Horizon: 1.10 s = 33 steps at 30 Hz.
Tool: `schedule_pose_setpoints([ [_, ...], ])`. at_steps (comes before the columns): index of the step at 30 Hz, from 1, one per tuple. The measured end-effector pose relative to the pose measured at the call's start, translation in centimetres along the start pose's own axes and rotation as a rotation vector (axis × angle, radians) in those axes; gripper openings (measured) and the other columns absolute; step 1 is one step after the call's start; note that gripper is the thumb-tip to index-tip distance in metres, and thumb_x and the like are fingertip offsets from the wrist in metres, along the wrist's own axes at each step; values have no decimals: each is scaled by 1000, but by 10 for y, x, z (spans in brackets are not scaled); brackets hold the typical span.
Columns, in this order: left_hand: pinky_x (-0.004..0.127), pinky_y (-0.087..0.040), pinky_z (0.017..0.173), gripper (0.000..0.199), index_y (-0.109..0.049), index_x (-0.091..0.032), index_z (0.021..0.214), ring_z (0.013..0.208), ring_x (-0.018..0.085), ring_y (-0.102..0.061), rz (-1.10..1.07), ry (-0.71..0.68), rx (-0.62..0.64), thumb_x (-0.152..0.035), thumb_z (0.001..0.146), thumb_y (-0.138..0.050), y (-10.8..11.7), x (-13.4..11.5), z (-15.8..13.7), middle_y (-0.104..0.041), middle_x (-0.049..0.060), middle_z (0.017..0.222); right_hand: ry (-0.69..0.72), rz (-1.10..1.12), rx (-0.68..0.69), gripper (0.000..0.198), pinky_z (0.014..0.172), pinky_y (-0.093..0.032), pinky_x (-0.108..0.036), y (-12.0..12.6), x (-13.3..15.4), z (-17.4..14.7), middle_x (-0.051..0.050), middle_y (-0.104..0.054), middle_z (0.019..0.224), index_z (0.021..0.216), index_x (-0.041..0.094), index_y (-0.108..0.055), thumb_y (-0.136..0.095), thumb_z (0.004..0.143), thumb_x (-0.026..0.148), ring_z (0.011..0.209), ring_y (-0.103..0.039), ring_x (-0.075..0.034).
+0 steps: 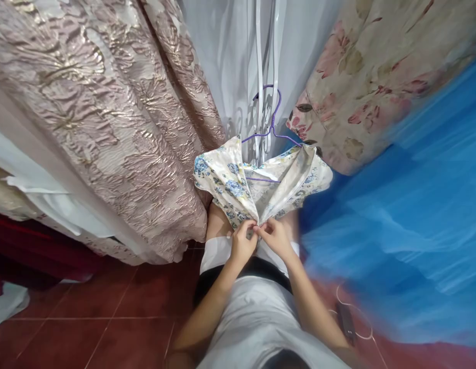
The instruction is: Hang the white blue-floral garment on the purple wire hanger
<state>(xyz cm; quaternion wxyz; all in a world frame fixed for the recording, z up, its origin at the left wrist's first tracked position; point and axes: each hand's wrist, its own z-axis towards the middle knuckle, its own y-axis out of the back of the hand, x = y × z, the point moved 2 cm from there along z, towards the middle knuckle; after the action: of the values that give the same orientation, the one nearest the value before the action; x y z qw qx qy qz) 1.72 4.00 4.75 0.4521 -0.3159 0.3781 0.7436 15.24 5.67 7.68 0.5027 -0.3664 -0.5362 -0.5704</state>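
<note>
A cream blouse (228,182) with blue flowers hangs on a purple hanger (275,123) in front of my body. Its neckline lies open in a deep V, with the hanger's lower bar showing inside. At the bottom of the V, my left hand (243,238) pinches the left edge of the blouse. My right hand (274,236) pinches the right edge there, and the fingertips of both hands meet. Whatever fastening may lie between the fingers is too small to make out.
Pinkish brocade fabric (145,128) hangs close on the left. White sheer cloth (222,51) with white straps (259,61) hangs ahead. To the right are floral fabric (361,92) and blue tulle (407,230). A dark power strip (344,323) with a white cable lies on the red tiled floor (118,307).
</note>
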Motion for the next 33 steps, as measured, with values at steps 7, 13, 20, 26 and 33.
schedule_pose_setpoints([
  [7, 29, -56, 77, 11, -71, -21, 95, 80, 18, -70, -40, 7, -15, -19, 90, -62, 10, -9, -6, -74, 5, 89, -20, -25, -5, 31, 56, -44, -27, -1, 0, -9, -5, -66, 67, 75, 18, -62, -68, 84, 48, 61, -59, -18],
  [13, 27, -55, 73, 6, -68, -20, 91, 79, 18, -70, -15, -16, -40, -18, 90, -63, 13, -10, -7, -73, 6, 86, -4, -79, 43, 14, 54, -43, -25, 1, 7, -14, -2, -65, 63, 78, 17, -65, -63, 83, 30, 57, -58, -15],
  [20, 26, -56, 73, 6, -66, -19, 96, 80, 17, -70, -15, -7, -33, -21, 91, -64, 11, -14, -8, -72, 5, 88, 234, -143, 11, 16, 58, -47, -24, 15, 5, -9, -2, -68, 68, 82, 18, -69, -62, 89, 31, 59, -61, -14],
  [26, 25, -56, 70, 16, -61, -20, 105, 74, 14, -68, -153, 88, 28, -24, 90, -66, 9, -28, -10, -69, 2, 84, 433, -156, -75, 14, 59, -49, -26, 21, 9, -5, -4, -72, 76, 89, 20, -69, -60, 95, 29, 61, -62, -15],
  [33, 23, -52, 66, 16, -58, -21, 106, 68, 12, -63, -117, 85, 111, -20, 90, -62, 8, -35, -15, -64, 0, 78, 576, -175, -209, 11, 59, -48, -26, 34, 37, 21, -2, -70, 77, 91, 21, -67, -59, 97, 25, 62, -61, -14],
])
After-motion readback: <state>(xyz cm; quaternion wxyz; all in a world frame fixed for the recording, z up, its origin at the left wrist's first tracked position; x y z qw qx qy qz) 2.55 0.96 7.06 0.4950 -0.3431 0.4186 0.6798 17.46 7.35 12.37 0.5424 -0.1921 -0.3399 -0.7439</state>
